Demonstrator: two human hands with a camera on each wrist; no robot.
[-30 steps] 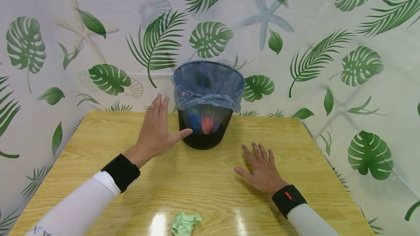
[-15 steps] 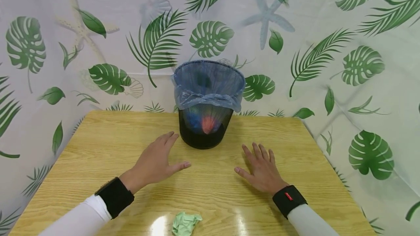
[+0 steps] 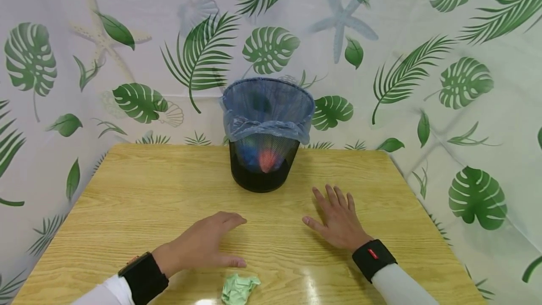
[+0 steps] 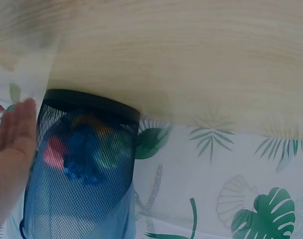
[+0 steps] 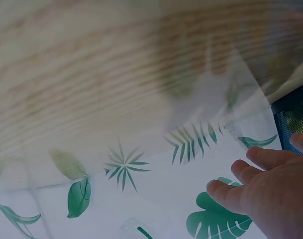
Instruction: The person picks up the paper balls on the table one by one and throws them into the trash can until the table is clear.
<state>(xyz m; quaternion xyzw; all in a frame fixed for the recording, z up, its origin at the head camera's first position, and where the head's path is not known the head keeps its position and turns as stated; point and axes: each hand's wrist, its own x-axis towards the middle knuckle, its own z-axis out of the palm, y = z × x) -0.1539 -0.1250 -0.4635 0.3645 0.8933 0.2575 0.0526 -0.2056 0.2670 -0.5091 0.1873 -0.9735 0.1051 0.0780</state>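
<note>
In the head view my left hand (image 3: 203, 244) hovers low over the table, thumb spread away from the fingers, holding nothing. A crumpled ball of light green paper (image 3: 238, 289) lies just below its thumb, near the bottom edge of that view. My right hand (image 3: 337, 220) rests on the table to the right, fingers spread and relaxed. Behind both hands stands a black mesh wastebasket (image 3: 260, 180), lined with a blue plastic bag (image 3: 271, 128). Through the mesh, the left wrist view shows crumpled blue (image 4: 84, 157) and red pieces (image 4: 55, 152) inside.
The wooden table (image 3: 139, 192) reaches back to a white curtain (image 3: 394, 121) printed with green leaves, starfish and shells. The wastebasket stands near the table's back edge, against the curtain.
My left hand has moved back from beside the wastebasket, down toward the green paper ball, its wrist turning. The right hand, the wastebasket and the paper stay where they were.
</note>
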